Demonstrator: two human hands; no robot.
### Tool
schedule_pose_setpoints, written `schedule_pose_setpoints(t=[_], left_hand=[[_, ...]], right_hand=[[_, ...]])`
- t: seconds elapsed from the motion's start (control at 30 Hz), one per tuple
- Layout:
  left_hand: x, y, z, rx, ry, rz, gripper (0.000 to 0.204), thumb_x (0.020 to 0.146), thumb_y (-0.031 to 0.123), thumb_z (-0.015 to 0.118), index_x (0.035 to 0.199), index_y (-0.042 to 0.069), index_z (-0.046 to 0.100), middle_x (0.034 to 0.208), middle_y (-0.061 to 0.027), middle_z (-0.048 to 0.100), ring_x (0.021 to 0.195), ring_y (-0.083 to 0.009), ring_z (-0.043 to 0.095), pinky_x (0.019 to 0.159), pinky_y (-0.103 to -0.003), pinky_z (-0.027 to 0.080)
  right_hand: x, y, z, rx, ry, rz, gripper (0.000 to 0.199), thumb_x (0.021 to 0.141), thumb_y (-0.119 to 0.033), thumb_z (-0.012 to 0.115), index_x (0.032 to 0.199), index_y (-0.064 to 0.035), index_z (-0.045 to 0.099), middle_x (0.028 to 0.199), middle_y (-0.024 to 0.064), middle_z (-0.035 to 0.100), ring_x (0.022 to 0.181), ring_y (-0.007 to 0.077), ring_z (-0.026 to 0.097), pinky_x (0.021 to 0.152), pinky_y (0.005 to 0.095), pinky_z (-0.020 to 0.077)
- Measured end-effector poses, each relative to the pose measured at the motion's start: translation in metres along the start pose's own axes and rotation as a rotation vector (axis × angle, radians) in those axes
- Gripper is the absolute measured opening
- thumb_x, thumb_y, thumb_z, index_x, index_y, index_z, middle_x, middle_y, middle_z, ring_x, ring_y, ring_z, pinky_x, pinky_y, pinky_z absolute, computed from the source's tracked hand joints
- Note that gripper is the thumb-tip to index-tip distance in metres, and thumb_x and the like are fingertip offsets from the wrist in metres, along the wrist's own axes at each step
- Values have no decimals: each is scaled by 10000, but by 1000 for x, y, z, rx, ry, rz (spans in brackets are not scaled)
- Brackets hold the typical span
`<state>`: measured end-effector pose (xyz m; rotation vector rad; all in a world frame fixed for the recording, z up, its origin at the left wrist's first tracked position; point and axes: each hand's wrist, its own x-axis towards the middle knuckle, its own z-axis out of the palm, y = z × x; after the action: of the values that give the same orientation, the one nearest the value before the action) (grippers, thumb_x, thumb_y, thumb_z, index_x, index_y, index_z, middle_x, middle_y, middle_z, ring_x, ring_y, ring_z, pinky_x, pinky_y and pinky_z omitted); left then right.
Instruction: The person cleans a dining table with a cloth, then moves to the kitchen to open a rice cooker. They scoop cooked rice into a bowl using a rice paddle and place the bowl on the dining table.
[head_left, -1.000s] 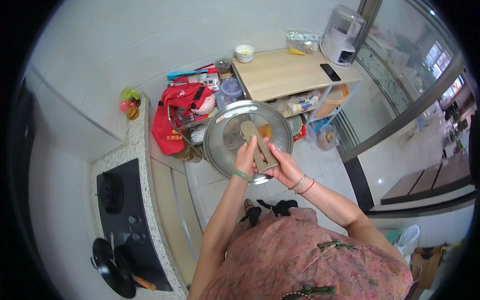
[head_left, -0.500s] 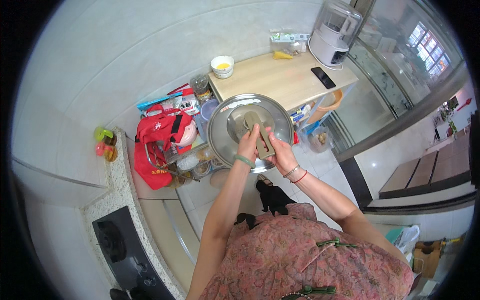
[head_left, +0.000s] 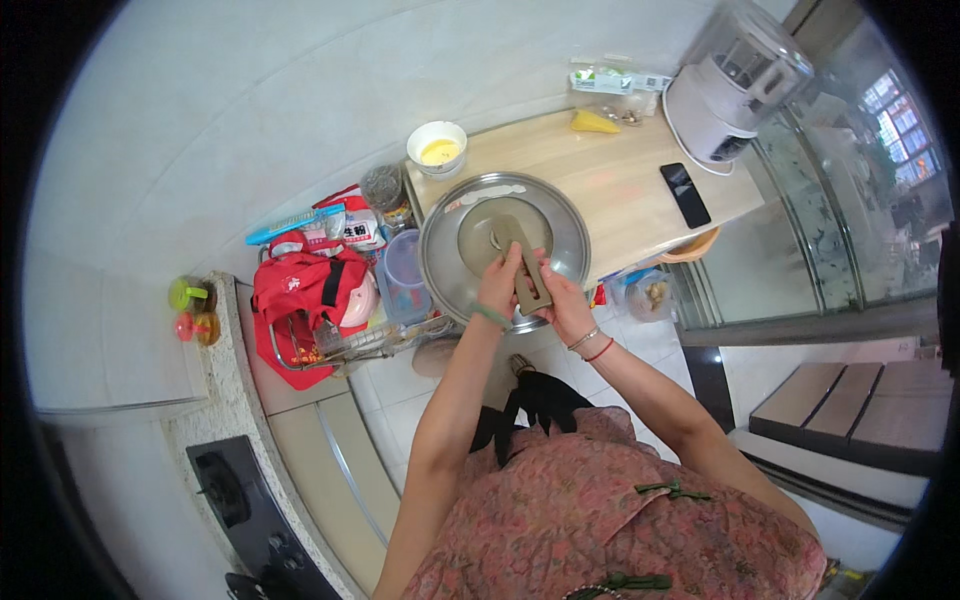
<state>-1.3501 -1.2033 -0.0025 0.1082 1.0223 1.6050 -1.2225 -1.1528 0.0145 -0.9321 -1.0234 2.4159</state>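
Both my hands close around a long khaki slotted handle-like piece [head_left: 524, 262] with rounded ends. My left hand [head_left: 500, 282] grips its left side and my right hand [head_left: 565, 300] its right side. Directly beyond them is a wide, round, shiny steel piece [head_left: 452, 255] with a white mark near its far rim. Whether this is a lid or a shallow basin, and whether the khaki piece is joined to it, I cannot tell. The steel piece overlaps the near left corner of a light wooden table [head_left: 570, 170] in view.
On the table stand a white bowl [head_left: 437, 150] with yellow contents, a phone [head_left: 685, 195], a yellow packet [head_left: 595, 121] and a white appliance [head_left: 725, 110]. To the left are a red bag [head_left: 300, 290], plastic tubs [head_left: 405, 265] and a black stove [head_left: 245, 500] on a speckled counter.
My view has shifted toward the table, so its things appear larger. The steel piece sits slightly farther from me in view. Both hands keep their hold on the khaki piece.
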Motion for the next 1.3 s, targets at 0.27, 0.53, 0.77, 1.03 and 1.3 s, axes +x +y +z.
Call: schedule_pose_setpoints(t=[0.27,0.53,0.77,1.03,1.3], left_hand=[[10,6,7,85,87,-32,486,967,447,469,1112,3,604,963,-91,667,825,-173,651,701,-301,549],[-28,12,-39,77,270,119,668,946,574,410,1247,-12,525,1111,-144,621,932,-167,635,804,-296,518],[-184,42,-73,-498,161,456,643,985,528,319,1406,44,370,1401,-124,452,1296,-240,428,1065,-390,358],[-432,21,-166,-494,702,969,660,994,531,273,1459,64,291,1510,-86,305,1402,-195,252,1122,-371,204],[-668,-47,-198,-348,1281,1372,702,985,548,283,1478,52,227,1529,-117,233,1416,-227,212,1133,-389,189]], right_hand=[[21,0,-19,-156,57,26,441,997,-345,455,1283,-14,510,1070,53,638,897,111,634,770,269,544],[17,-39,-17,-815,207,-310,534,1009,-451,345,1273,-33,547,1189,80,594,1039,166,564,852,312,467],[-40,4,147,-183,-376,-107,636,1015,-479,259,1391,19,383,1444,121,403,1326,233,382,1039,359,334],[-161,203,316,-218,-900,338,683,1000,-524,234,1451,-13,283,1501,109,322,1390,228,284,1103,390,249],[-354,362,419,-362,-1613,495,581,1034,-422,220,1442,-20,314,1491,101,333,1374,192,304,1114,364,246]])
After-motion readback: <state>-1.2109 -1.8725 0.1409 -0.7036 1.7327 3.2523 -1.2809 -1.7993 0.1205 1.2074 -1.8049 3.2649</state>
